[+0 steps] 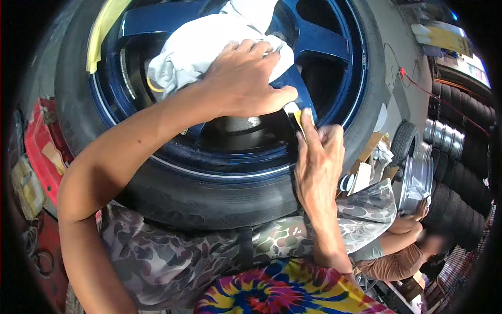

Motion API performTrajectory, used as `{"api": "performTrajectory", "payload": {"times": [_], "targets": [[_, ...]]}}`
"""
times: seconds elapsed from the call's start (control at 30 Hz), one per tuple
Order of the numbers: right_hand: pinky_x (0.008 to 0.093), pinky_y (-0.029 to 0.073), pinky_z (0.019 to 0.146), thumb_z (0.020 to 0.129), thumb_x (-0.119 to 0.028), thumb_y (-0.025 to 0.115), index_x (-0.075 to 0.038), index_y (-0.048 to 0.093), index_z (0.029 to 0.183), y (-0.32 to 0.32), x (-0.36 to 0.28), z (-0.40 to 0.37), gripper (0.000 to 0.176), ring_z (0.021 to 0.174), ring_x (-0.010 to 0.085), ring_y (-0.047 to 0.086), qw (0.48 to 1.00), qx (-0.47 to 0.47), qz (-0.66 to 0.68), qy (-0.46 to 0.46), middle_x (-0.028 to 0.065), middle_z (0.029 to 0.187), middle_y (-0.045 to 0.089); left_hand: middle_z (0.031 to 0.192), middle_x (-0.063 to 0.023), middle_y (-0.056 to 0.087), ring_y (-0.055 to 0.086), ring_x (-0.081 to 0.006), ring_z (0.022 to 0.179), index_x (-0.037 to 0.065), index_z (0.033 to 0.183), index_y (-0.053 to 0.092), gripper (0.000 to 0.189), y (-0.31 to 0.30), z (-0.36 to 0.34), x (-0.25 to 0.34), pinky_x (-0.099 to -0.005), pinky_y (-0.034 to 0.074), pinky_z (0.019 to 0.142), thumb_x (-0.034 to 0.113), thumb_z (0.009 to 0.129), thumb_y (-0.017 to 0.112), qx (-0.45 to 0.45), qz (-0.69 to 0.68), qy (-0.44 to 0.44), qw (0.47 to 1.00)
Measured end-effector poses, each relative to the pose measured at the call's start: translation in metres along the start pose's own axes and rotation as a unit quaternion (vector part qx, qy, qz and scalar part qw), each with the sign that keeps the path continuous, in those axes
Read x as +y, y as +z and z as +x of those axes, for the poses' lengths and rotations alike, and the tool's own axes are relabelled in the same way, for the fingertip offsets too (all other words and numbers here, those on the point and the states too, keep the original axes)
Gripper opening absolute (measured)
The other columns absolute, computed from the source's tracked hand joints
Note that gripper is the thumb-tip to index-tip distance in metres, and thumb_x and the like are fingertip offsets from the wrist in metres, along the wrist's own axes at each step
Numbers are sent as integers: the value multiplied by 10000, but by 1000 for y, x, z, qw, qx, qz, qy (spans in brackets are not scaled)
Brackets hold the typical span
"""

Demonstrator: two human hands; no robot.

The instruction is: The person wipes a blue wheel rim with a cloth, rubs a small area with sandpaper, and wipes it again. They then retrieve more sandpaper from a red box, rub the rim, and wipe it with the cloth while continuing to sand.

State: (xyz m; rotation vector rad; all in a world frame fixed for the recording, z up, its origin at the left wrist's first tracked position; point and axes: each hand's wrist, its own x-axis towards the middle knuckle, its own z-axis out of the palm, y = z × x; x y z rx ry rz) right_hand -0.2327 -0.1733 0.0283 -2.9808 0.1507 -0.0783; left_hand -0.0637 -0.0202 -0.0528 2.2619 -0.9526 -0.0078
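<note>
On the lap, across camo shorts (172, 256), lies a tyre (209, 196) with a blue spoked rim (324, 44), face up towards the camera. Left hand (243, 78) is spread palm-down on a white cloth (198, 49) bunched over the hub area, fingers splayed, thumb along the edge of a spoke (295, 91). Right hand (319, 167) comes up from below and pinches a small yellow-and-white piece (299, 116) between thumb and fingertips, held against the lower end of that spoke, just under the left thumb. Can't tell what the piece is. Yellow tape strip (104, 26) runs over the tyre at top left. Right of frame: stacked tyres (465, 157), a bare silver rim (418, 180), and another person (397, 256) seated low beside them. Red object (39, 144) at left edge.
</note>
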Motion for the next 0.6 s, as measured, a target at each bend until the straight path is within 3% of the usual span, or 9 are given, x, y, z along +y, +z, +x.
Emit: {"api": "performTrajectory", "payload": {"times": [0.2, 0.33, 0.43, 0.6], "targets": [[425, 419, 805, 945, -62, 757, -117, 667, 1500, -6, -3, -11, 565, 908, 291, 523, 1000, -23, -5, 10, 110, 976, 479, 1372, -256, 674, 619, -412, 1297, -75, 1335, 680, 680, -5, -2, 1, -503, 461, 1129, 423, 876, 741, -23, 6, -6, 1000], [428, 428, 811, 959, -68, 750, -64, 668, 1482, 3, -11, 5, 529, 900, 292, 519, 1000, -12, 13, -10, 110, 972, 471, 1362, -250, 677, 623, -407, 1282, -72, 1343, 674, 680, 1, 0, -3, -500, 462, 1122, 420, 878, 739, 2, 21, 8, 1000], [416, 427, 809, 954, -71, 760, -114, 672, 1496, -9, -6, -12, 551, 910, 281, 524, 998, -50, 10, 21, 103, 985, 471, 1350, -247, 680, 627, -409, 1268, -68, 1344, 672, 684, 1, -1, -4, -501, 465, 1117, 424, 874, 741, -5, 10, 13, 1000], [420, 427, 833, 987, -114, 732, -128, 657, 1518, 7, 0, 6, 536, 945, 282, 531, 999, -23, 24, 8, 117, 1010, 482, 1368, -231, 677, 613, -413, 1292, -62, 1355, 665, 713, -2, 0, -5, -501, 456, 1127, 436, 856, 764, -9, 17, -3, 1000]]}}
